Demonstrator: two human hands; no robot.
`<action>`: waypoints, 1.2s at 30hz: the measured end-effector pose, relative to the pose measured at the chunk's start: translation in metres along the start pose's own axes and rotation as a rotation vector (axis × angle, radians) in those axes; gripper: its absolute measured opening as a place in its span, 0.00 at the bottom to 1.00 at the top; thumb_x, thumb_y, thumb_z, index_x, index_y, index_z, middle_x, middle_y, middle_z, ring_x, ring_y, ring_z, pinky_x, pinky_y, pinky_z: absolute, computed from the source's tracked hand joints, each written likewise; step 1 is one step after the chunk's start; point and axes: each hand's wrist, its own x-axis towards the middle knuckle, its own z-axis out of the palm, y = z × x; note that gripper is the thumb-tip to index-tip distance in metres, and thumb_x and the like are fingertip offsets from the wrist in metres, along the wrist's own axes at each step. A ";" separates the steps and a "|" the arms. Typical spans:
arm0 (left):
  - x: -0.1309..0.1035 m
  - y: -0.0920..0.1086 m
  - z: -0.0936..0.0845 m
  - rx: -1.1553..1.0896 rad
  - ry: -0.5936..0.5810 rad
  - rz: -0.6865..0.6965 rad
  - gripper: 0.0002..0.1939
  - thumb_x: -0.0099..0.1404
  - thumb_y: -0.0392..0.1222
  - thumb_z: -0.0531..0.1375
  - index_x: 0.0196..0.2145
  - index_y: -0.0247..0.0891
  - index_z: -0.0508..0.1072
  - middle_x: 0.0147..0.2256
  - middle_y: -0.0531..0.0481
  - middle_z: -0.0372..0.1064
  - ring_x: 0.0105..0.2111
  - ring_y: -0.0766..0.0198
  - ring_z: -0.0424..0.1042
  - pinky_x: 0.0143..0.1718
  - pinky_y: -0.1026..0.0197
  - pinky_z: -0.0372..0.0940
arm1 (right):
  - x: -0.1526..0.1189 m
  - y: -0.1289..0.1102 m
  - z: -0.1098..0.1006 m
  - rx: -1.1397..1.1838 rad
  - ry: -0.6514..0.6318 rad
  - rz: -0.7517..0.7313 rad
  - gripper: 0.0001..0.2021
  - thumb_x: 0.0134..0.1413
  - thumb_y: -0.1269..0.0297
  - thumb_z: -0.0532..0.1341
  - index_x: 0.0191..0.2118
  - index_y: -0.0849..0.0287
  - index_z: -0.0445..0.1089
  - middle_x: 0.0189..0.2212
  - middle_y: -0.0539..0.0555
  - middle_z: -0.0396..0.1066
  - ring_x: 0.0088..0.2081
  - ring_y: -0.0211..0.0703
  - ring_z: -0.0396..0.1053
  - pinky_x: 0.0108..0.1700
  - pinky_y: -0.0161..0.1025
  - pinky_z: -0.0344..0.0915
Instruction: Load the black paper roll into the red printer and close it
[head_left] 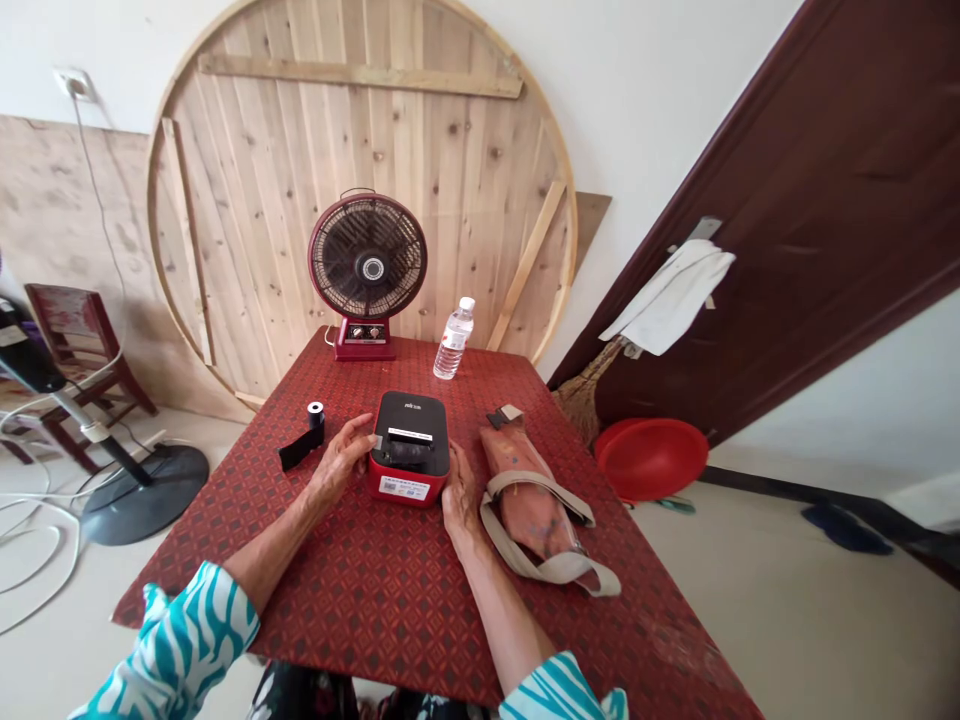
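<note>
A black-topped label printer [411,425] with a red lower body stands on the patterned table, a white sticker on its near face. My left hand [351,448] is at its left side, thumb against the edge near the top slot and fingers stretched along the side. On the opposite side my right hand [460,492] presses along the casing, its fingertips partly hidden. Between them both hands hold the printer. Left of my left hand, a small roll [316,412] with a white end stands with a black strip [297,450] trailing from it.
A red fan [367,262] and a water bottle [454,340] stand at the back of the red table [360,600]. To the right lies a reddish-brown bag [529,490] with a beige strap. A red basin [651,458] and a broom [589,395] are beyond the table's right edge.
</note>
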 end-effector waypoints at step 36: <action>0.002 0.002 0.001 -0.068 0.000 -0.172 0.42 0.48 0.43 0.62 0.60 0.31 0.57 0.13 0.62 0.61 0.10 0.72 0.56 0.13 0.69 0.47 | -0.003 -0.001 -0.002 -0.030 -0.002 0.023 0.22 0.58 0.50 0.49 0.48 0.57 0.70 0.46 0.57 0.74 0.48 0.46 0.68 0.52 0.44 0.61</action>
